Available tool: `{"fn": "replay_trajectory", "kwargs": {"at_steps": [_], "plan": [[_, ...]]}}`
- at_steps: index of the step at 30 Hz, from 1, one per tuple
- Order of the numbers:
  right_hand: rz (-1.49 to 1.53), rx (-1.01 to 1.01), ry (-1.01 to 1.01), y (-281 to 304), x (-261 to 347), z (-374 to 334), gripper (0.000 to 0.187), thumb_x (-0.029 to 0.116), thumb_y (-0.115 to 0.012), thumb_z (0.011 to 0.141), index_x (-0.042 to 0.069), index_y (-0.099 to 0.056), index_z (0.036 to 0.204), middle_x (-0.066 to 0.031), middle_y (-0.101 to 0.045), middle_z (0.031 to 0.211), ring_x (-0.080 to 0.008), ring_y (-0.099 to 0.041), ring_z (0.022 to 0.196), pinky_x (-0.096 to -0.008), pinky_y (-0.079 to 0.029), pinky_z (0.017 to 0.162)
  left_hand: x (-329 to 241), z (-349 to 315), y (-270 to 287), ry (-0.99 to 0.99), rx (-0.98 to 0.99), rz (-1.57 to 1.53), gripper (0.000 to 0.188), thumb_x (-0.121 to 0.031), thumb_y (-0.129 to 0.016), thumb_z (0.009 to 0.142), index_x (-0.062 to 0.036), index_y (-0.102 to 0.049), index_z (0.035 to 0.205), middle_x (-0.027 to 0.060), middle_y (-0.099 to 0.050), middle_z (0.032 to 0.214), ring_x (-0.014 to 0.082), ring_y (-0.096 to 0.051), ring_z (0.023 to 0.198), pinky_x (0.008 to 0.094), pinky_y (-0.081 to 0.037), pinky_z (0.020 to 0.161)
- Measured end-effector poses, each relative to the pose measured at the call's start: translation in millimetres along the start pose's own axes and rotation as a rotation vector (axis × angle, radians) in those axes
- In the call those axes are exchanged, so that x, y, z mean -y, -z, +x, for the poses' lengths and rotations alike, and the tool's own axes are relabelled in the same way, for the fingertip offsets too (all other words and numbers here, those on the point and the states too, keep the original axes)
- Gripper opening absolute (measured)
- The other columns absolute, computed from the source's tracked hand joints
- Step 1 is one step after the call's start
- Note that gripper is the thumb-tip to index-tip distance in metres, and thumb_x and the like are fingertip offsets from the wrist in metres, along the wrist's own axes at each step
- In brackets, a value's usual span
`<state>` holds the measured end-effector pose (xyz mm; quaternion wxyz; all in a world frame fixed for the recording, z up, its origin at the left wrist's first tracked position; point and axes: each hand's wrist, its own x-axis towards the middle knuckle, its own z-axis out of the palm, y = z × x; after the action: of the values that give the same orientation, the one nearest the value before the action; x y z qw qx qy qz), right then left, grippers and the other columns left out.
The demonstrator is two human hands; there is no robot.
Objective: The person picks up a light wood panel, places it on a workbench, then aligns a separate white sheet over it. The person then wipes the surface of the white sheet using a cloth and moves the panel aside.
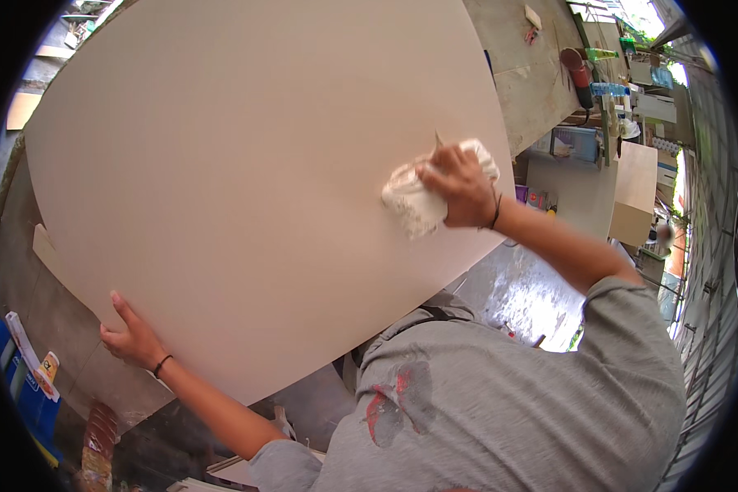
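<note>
A large pale board (246, 189) lies flat before me and fills most of the view. My right hand (465, 187) presses a crumpled white cloth (414, 201) against the board near its right side, fingers bent over the fabric. At the board's lower left edge rests my left hand (135, 334), thumb up on the surface and the other fingers spread over the rim. It holds no loose thing. The underside of the cloth is hidden.
Beneath the board is a grey worktable (541, 82). On its far right lies a red and black power tool (578, 75) near plastic bottles (611, 88). A light wooden box (634, 193) stands further right. Blue packaging (33, 402) sits at the lower left.
</note>
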<state>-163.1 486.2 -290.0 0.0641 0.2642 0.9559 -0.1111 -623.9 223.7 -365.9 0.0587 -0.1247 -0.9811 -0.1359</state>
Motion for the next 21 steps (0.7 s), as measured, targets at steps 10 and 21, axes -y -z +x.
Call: {"fn": "replay_trajectory", "kwargs": {"at_steps": [10,21], "plan": [[-0.104,-0.225,0.147,37,-95,184,0.053,0.019,-0.074,0.059,0.011,-0.054,0.107,-0.0120,-0.049,0.095,-0.0320,-0.053,0.090,-0.0423,-0.044,0.077,1,1,2,-0.067,0.030,-0.004,0.081,-0.061,-0.062,0.073,0.0096,-0.049,0.111,0.0250,-0.051,0.110,0.0371,-0.049,0.104,0.0438,-0.039,0.091],[-0.245,-0.158,-0.040,74,-157,312,0.049,0.029,-0.069,0.065,0.009,-0.051,0.105,-0.0190,-0.052,0.104,-0.0384,-0.055,0.093,-0.0433,-0.046,0.081,10,-6,-5,-0.046,-0.011,-0.069,0.082,-0.059,-0.064,0.072,0.0091,-0.046,0.115,0.0244,-0.049,0.115,0.0368,-0.044,0.111,0.0442,-0.035,0.096]]}}
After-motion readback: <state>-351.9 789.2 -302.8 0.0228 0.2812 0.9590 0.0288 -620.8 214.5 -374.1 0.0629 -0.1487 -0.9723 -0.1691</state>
